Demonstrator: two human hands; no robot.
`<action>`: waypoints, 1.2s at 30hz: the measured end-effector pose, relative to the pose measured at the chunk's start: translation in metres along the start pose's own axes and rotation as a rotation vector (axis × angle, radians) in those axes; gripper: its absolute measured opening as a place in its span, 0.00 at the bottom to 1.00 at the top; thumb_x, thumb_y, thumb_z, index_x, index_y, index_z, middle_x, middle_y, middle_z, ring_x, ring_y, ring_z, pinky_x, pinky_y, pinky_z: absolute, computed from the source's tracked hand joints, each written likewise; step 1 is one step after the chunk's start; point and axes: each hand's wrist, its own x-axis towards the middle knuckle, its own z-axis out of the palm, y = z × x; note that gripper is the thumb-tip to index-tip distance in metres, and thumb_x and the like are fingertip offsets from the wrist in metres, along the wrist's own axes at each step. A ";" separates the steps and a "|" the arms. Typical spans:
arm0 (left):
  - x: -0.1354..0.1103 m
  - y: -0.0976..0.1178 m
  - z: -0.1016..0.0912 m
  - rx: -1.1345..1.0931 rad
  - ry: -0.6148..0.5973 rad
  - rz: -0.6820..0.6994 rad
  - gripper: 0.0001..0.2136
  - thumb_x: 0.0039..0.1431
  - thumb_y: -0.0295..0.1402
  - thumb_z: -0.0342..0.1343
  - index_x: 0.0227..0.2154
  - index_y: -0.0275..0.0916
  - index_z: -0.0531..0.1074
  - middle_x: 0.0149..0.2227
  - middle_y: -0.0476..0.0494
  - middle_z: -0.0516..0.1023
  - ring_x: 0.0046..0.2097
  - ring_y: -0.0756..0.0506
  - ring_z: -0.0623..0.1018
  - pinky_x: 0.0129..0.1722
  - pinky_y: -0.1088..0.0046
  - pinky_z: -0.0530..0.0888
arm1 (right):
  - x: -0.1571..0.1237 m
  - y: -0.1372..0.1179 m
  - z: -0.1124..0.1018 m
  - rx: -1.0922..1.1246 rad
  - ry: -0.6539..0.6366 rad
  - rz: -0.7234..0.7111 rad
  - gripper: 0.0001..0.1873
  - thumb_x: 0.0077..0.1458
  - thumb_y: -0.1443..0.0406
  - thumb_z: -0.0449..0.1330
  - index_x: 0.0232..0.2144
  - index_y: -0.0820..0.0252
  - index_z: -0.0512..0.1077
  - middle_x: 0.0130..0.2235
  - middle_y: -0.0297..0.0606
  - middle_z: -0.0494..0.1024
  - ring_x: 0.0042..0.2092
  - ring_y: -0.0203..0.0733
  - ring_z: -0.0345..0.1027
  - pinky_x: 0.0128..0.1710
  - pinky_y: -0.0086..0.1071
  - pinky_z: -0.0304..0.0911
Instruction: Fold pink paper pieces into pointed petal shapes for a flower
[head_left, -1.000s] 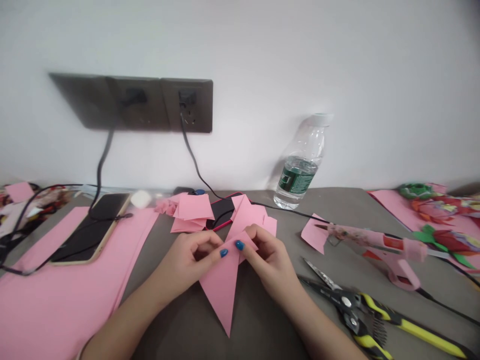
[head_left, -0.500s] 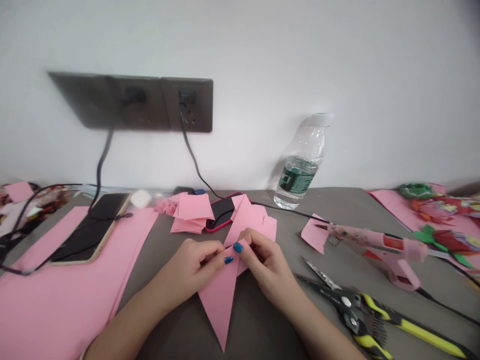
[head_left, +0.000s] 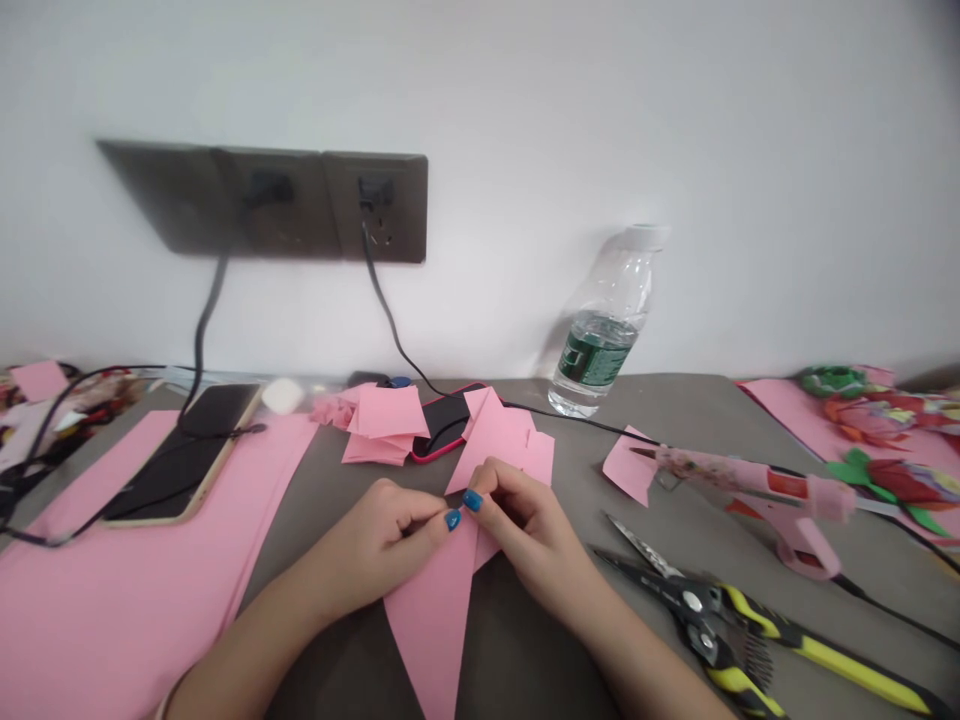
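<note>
Both hands pinch the upper edge of a pink sheet of paper (head_left: 435, 620) folded to a long point that hangs down toward me. My left hand (head_left: 390, 540) grips its upper left, thumb on top and fingers behind. Close beside it, my right hand (head_left: 521, 525) pinches the top corner between thumb and forefinger; the two thumb tips almost touch. Behind the fingers lie more folded pink paper pieces (head_left: 502, 430), partly covered by my right hand. The hidden fingertips keep the exact fold out of sight.
Yellow-and-black shears (head_left: 697, 605) lie open at right, beside a pink glue gun (head_left: 757, 485) and a small pink scrap (head_left: 628, 470). A water bottle (head_left: 600, 340) leans on the wall. At left, a phone (head_left: 187, 460) rests on large pink sheets (head_left: 112, 620). Stacked pink squares (head_left: 386, 415) sit behind.
The paper's lower tip has shifted down and slightly left, past the frame's bottom edge. Both hands have moved only a little, still pinching its top.
</note>
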 end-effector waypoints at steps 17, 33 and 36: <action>0.000 -0.003 -0.002 -0.010 0.000 0.025 0.19 0.66 0.32 0.47 0.19 0.39 0.50 0.20 0.56 0.49 0.23 0.54 0.54 0.22 0.74 0.50 | 0.004 0.003 -0.004 0.026 0.156 0.030 0.20 0.58 0.53 0.61 0.22 0.58 0.63 0.23 0.29 0.61 0.26 0.35 0.52 0.25 0.29 0.48; 0.000 -0.006 -0.015 -0.085 0.302 0.002 0.13 0.60 0.30 0.47 0.21 0.38 0.70 0.14 0.51 0.74 0.18 0.52 0.71 0.19 0.80 0.64 | 0.009 0.016 -0.007 0.517 0.415 0.130 0.24 0.51 0.52 0.68 0.22 0.56 0.58 0.23 0.26 0.56 0.24 0.32 0.46 0.24 0.26 0.47; 0.002 -0.007 -0.012 -0.059 0.371 -0.021 0.15 0.62 0.33 0.46 0.22 0.38 0.72 0.14 0.51 0.73 0.17 0.51 0.70 0.18 0.80 0.64 | 0.008 0.018 -0.007 0.404 0.375 0.089 0.22 0.55 0.51 0.65 0.23 0.56 0.61 0.23 0.26 0.57 0.24 0.33 0.46 0.24 0.27 0.45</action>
